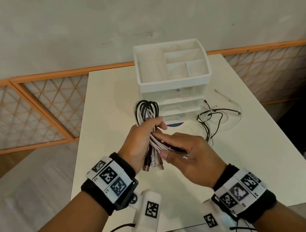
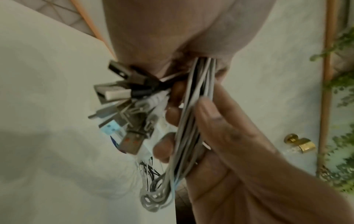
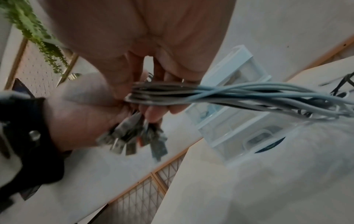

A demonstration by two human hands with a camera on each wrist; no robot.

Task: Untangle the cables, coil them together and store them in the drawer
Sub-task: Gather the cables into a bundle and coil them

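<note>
A bundle of black and white cables [image 1: 145, 110] stands upright above the table, its loops at the top and its USB plugs [image 1: 154, 166] hanging below. My left hand [image 1: 154, 125] grips the bundle at the middle, fingers curled round it. My right hand [image 1: 165, 146] holds the lower part, thumb on one side and fingers laid along the other. In the left wrist view the right thumb [image 2: 208, 109] presses on the strands [image 2: 192, 121] beside the plugs [image 2: 118, 106]. The white drawer unit [image 1: 179, 107] stands just behind, all its drawers pushed in.
More tangled black and white cables [image 1: 212, 118] lie on the white table [image 1: 118, 182], right of the drawer unit. An open divided tray [image 1: 174, 80] tops the unit. A dark round object [image 1: 175, 125] lies at its base. An orange lattice screen [image 1: 26, 112] runs behind the table.
</note>
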